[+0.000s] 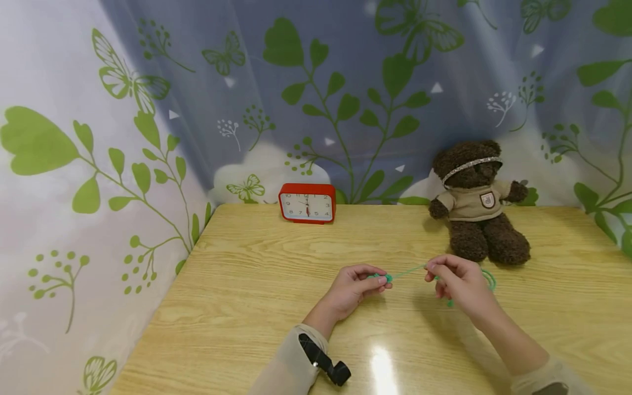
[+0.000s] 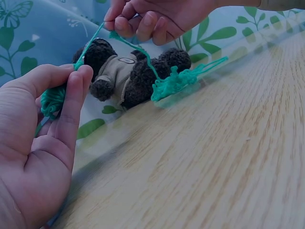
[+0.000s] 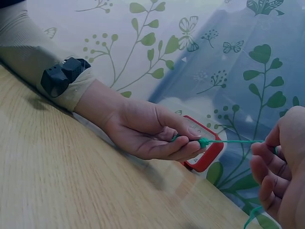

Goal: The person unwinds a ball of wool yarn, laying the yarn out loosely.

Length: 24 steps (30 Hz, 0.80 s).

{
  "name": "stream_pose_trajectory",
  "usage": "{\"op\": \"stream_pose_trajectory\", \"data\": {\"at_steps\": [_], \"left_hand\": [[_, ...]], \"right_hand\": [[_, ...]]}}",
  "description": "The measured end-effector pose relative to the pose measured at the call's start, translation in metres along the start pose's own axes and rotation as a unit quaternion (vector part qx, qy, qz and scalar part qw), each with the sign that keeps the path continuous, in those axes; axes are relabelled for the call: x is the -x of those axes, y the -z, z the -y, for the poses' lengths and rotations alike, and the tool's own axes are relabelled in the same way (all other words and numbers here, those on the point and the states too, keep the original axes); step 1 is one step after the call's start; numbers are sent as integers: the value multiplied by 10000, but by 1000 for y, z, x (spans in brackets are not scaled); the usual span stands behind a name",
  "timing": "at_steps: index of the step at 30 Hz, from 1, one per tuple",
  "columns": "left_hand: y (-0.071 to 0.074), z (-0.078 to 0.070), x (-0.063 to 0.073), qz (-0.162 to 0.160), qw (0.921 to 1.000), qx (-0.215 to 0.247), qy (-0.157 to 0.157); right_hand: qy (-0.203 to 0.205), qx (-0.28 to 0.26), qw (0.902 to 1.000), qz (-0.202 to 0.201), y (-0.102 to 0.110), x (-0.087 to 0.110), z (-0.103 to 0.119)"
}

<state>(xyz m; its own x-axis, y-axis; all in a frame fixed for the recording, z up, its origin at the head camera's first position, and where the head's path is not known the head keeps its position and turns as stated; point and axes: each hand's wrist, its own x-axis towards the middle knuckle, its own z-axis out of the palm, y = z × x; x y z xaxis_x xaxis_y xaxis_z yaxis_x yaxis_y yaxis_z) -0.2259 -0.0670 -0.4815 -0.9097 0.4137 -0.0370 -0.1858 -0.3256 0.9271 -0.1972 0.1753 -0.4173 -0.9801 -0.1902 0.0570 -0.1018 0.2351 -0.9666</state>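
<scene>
Over the wooden table, my left hand [image 1: 349, 291] pinches a small green yarn bundle [image 2: 52, 102] between thumb and fingers; the fingers hide part of it. A thin strand of green yarn [image 1: 408, 271] runs taut from it to my right hand [image 1: 459, 284], which pinches the strand between thumb and index finger. The right hand's other fingers are loosely bent. From the right hand more yarn trails down to a loose, loopy green tangle [image 2: 171, 85], seen in the left wrist view. In the head view the right hand covers most of that tangle.
A red alarm clock [image 1: 307, 203] stands at the back of the wooden table [image 1: 237, 263]. To the right, behind the right hand, sits a dark brown teddy bear [image 1: 476, 203] in a beige top. A curtain [image 1: 237, 93] with leaf and butterfly prints hangs behind the table.
</scene>
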Motion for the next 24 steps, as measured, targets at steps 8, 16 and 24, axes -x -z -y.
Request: {"op": "stream_pose_trajectory", "data": {"at_steps": [8,16,24], "left_hand": [[3,1,-2,-170,9992,313,-169],[2,0,-2,-227,9983,450,-305],[2,-1,-1,-236,9980,483,-330]], "right_hand": [[-25,-168,9996,-239,11,-2,-1],[439,-1136,9902,-682,30,-2,0],[568,-1410,9835,-984,45,-3,2]]}}
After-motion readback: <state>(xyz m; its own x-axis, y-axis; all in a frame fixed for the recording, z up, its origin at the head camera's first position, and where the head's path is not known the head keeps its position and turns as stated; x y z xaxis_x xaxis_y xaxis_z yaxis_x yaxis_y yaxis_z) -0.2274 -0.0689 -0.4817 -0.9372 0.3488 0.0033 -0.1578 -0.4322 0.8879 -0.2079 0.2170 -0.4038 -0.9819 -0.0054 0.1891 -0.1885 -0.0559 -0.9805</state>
